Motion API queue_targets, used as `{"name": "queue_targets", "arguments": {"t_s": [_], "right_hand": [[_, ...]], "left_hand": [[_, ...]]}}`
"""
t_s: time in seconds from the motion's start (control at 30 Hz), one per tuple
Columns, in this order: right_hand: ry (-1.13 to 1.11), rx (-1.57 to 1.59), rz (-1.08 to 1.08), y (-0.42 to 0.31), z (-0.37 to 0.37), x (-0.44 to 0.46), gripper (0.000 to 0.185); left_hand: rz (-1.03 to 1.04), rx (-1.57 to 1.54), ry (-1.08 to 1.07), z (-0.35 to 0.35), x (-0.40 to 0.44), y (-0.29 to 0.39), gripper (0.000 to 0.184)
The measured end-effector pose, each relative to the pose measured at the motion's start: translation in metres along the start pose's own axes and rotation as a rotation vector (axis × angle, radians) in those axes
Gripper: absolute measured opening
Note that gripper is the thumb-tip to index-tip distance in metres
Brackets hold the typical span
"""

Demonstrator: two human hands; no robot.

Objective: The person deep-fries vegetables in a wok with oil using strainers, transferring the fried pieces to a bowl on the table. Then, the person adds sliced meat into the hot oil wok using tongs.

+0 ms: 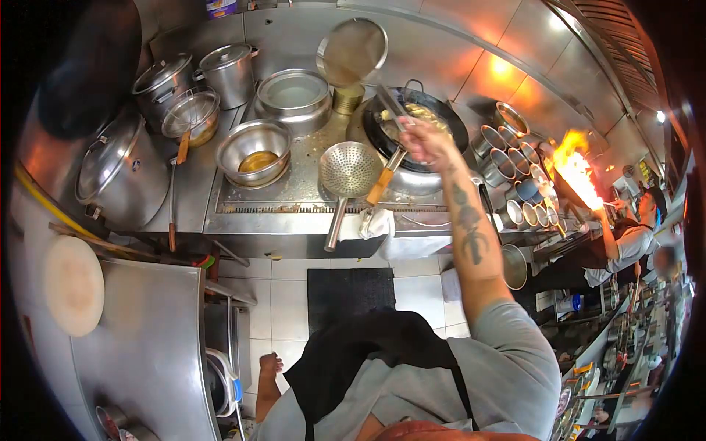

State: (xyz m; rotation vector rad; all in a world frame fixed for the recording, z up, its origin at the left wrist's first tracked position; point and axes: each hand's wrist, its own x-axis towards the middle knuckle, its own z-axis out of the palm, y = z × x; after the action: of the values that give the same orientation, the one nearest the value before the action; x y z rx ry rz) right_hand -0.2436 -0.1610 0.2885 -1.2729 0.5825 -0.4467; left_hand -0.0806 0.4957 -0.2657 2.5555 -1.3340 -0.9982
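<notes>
My right hand point(426, 140) reaches out over the black wok point(454, 126), its fingers closed around a flat metal utensil point(391, 101), blurred and resembling tongs. Yellowish-brown food point(423, 114) lies in the wok. Just below my fingers, a wooden-handled tool point(382, 182) rests across the wok's near rim; whether my hand touches it I cannot tell. A perforated metal strainer point(350, 169) sits left of the wok, handle toward me. My left hand point(271, 363) hangs low by my side, fingers curled, with nothing visible in it.
A steel bowl with brown liquid point(254, 152) and lidded pots point(228, 73) stand left. A round mesh strainer point(352, 51) tops a can point(348, 98). Right are several metal containers point(503, 163); beyond, a co-worker point(625, 239) works beside tall flames point(577, 169). A steel counter point(147, 323) flanks my left.
</notes>
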Motion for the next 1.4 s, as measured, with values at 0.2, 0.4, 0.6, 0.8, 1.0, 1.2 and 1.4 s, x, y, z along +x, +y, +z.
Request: {"name": "queue_targets", "arguments": {"t_s": [0.2,0.4,0.6,0.8,1.0,1.2,1.4], "right_hand": [[0.251,-1.475,-0.307,-0.032,-0.134,-0.036,0.023],[0.191,-1.687,-0.039,-0.008,-0.212,-0.005,0.023],[0.278,-1.585,-0.091,0.016,-0.255,0.018,0.022],[0.216,-1.396,-0.12,-0.038,-0.247,-0.1,0.024],[0.419,-1.228,0.144,-0.007,-0.247,-0.091,0.03],[0.566,-0.94,0.029,0.013,-0.247,-0.084,0.028],[0.641,-0.78,0.046,0.039,-0.258,-0.053,0.021]], "left_hand": [[-0.681,-1.32,0.148,-0.06,0.031,0.086,0.015],[-0.484,-1.184,0.061,-0.117,0.064,0.223,0.026],[-0.063,-1.063,-0.059,-0.224,0.061,0.358,0.03],[0.219,-0.87,0.012,-0.311,0.082,0.416,0.035],[0.612,-0.409,0.387,-0.355,0.166,0.48,0.044],[0.636,-0.139,0.559,-0.358,0.225,0.531,0.057],[0.499,-0.128,0.51,-0.345,0.263,0.537,0.057]]}}
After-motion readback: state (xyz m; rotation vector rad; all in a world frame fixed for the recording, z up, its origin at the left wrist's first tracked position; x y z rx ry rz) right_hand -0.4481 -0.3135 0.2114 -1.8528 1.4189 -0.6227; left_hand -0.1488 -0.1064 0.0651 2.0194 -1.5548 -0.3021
